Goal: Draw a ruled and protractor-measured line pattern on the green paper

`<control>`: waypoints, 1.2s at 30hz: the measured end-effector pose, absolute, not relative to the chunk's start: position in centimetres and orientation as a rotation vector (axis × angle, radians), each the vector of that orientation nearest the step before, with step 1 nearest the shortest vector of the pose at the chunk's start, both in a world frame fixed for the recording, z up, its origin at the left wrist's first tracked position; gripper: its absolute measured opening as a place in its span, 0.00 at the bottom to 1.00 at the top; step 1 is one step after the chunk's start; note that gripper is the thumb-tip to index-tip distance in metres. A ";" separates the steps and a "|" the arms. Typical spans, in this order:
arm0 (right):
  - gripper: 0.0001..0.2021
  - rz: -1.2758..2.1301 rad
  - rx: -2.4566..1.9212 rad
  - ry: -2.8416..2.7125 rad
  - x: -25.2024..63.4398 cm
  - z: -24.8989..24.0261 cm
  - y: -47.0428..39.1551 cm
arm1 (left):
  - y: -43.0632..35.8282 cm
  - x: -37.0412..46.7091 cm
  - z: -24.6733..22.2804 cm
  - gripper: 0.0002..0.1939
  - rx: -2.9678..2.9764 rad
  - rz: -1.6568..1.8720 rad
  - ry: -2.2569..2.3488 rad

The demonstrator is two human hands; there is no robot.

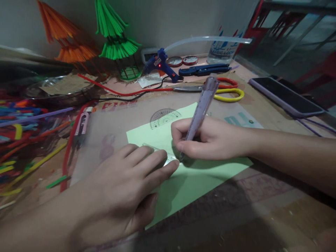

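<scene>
A light green sheet of paper (204, 178) lies on the work surface. My right hand (210, 138) is closed round a purple, see-through pen (201, 108), whose tip meets the paper near its middle. Spread over a clear ruler (170, 158), my left hand (139, 178) presses it flat on the sheet, its index fingertip close to the pen tip; most of the ruler is hidden under the fingers. A clear protractor (164, 118) rests across the paper's far edge.
Behind are a blue glue gun (161, 64), scissors (229, 94), a blue cutter (204, 70) and a water container (223, 49). Orange (63, 35) and green (115, 31) pipe-cleaner towers stand back left. Coloured pieces (21, 129) lie left, a phone (286, 96) right.
</scene>
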State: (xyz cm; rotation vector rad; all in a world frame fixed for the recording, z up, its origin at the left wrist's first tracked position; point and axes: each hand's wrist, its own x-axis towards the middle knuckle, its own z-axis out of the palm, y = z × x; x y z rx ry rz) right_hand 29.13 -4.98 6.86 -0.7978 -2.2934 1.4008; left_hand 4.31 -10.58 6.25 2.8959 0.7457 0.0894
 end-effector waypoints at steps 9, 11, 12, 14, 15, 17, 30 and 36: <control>0.07 1.179 -0.792 -2.478 29.3 6.9 -4.6 | -10.4 4.1 6.3 0.25 2.928 0.107 0.725; 0.07 1.162 -0.781 -2.471 29.3 6.8 -4.6 | -10.4 4.1 6.3 0.26 2.953 0.092 0.716; 0.07 1.154 -0.776 -2.470 29.3 6.7 -4.6 | -10.3 4.1 6.3 0.26 2.967 0.089 0.712; 0.06 1.136 -0.773 -2.471 29.3 6.7 -4.6 | -10.3 4.0 6.2 0.27 2.988 0.088 0.693; 0.06 1.127 -0.773 -2.471 29.3 6.6 -4.6 | -10.2 3.9 6.2 0.27 2.995 0.092 0.675; 0.06 1.108 -0.768 -2.477 29.2 6.5 -4.6 | -10.2 3.8 6.0 0.28 2.999 0.115 0.637; 0.07 1.093 -0.738 -2.531 29.1 6.8 -4.8 | -10.2 3.7 5.8 0.27 2.972 0.108 0.680; 0.07 1.116 -0.699 -2.560 29.2 6.9 -4.8 | -10.2 3.7 5.3 0.27 3.009 0.172 0.661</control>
